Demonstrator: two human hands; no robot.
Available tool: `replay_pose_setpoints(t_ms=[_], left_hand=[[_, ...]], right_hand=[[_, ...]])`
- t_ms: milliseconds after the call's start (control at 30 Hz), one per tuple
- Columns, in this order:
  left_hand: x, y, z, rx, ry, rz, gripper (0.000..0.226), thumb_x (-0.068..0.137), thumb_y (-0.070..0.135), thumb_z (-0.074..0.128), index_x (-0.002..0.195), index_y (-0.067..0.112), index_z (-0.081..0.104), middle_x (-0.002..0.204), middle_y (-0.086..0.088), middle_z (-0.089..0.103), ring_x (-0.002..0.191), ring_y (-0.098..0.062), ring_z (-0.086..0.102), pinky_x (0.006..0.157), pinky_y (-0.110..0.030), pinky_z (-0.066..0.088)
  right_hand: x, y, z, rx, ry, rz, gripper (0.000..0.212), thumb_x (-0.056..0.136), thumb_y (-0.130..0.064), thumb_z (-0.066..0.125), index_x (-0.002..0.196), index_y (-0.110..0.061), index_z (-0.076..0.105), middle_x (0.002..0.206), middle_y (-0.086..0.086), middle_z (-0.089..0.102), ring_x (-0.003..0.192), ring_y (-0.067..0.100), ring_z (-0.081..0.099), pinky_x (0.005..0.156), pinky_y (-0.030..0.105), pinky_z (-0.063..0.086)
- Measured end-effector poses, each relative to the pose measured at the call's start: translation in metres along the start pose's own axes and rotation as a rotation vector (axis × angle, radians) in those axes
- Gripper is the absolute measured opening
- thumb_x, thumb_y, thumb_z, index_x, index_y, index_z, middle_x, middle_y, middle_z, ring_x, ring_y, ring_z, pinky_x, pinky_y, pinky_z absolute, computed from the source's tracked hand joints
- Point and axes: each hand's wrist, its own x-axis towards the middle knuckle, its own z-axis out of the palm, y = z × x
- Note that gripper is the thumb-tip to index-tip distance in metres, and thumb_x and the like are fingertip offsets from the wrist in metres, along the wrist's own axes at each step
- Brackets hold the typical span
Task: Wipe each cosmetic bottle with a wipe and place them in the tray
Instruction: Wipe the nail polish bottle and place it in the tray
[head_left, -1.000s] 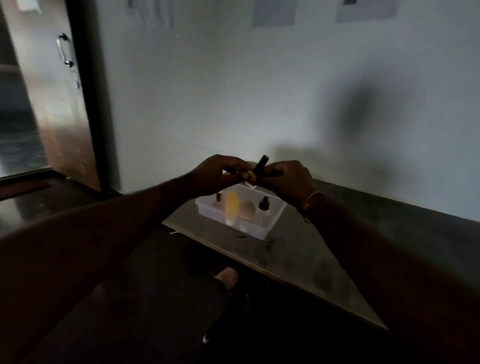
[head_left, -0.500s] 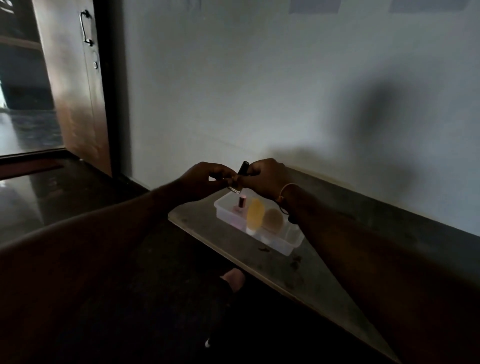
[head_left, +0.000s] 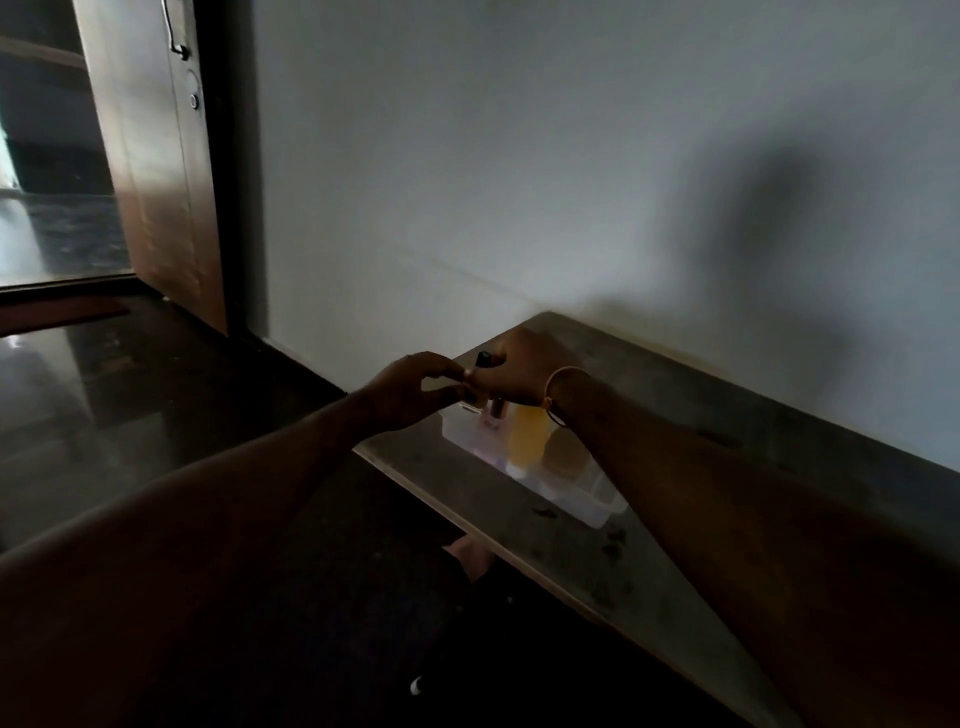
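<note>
My right hand (head_left: 519, 369) is closed around a slim black cosmetic tube (head_left: 483, 359), holding it just above the left end of the clear plastic tray (head_left: 592, 506). My left hand (head_left: 410, 389) pinches at the tube's lower end, fingertips touching the right hand's. It is too dark to tell whether a wipe lies between them. In the tray stand a yellow bottle (head_left: 525, 434) and a small bottle with a copper-coloured cap (head_left: 497, 408). My right forearm hides the tray's right part.
The tray sits near the front edge of a dark, stained table (head_left: 675, 545) that runs along a white wall (head_left: 519, 182). A wooden door (head_left: 156, 156) stands at the far left over a glossy dark floor. My foot (head_left: 467, 553) shows under the table's edge.
The camera has swung left and closer, so the tray now lies under my right forearm. Both hands stay together on the black tube, now lower and nearer the tray.
</note>
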Motion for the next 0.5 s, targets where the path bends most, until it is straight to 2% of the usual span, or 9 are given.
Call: replay_pose_setpoints(t_ms=[167,267,333,433,500], left_hand=[[-0.004,-0.008,0.013,0.032,-0.01,0.005,0.029,0.096,0.03,0.078,0.125,0.027,0.074,0.128,0.0,0.07,0.118,-0.019,0.065,0.102,-0.045,0.055],[-0.005,-0.007,0.016,0.078,-0.057,0.015,0.029,0.099,0.025,0.075,0.127,0.022,0.074,0.131,-0.002,0.069,0.118,-0.012,0.06,0.104,-0.038,0.052],[-0.005,-0.009,0.018,0.091,-0.092,0.04,0.026,0.1,0.023,0.073,0.127,0.023,0.074,0.133,0.002,0.067,0.12,-0.009,0.058,0.103,-0.029,0.049],[-0.005,-0.012,0.02,0.095,-0.128,0.04,0.026,0.104,0.02,0.068,0.129,0.022,0.074,0.135,0.01,0.06,0.124,-0.002,0.05,0.095,-0.007,0.037],[-0.004,-0.013,0.022,0.097,-0.128,0.029,0.027,0.105,0.021,0.065,0.131,0.021,0.074,0.139,0.006,0.06,0.125,-0.001,0.048,0.092,-0.003,0.035]], right_hand=[[0.004,0.001,0.006,-0.006,-0.068,0.01,0.041,0.088,-0.055,0.072,0.073,-0.018,0.077,0.067,-0.001,0.077,0.071,0.017,0.075,0.075,0.036,0.059],[0.008,0.003,0.011,-0.044,-0.097,0.035,0.036,0.084,-0.05,0.074,0.071,-0.017,0.08,0.065,-0.002,0.076,0.065,0.013,0.07,0.075,0.036,0.059],[0.01,0.003,0.013,-0.072,-0.108,0.045,0.034,0.082,-0.047,0.076,0.067,-0.017,0.079,0.062,-0.004,0.074,0.062,0.012,0.067,0.069,0.032,0.054],[0.014,0.005,0.018,-0.079,-0.125,0.076,0.033,0.078,-0.05,0.081,0.07,-0.018,0.08,0.068,-0.003,0.076,0.069,0.015,0.072,0.067,0.03,0.052],[0.018,0.008,0.023,-0.074,-0.154,0.096,0.034,0.078,-0.053,0.082,0.07,-0.021,0.078,0.07,-0.003,0.076,0.069,0.014,0.07,0.067,0.03,0.05]])
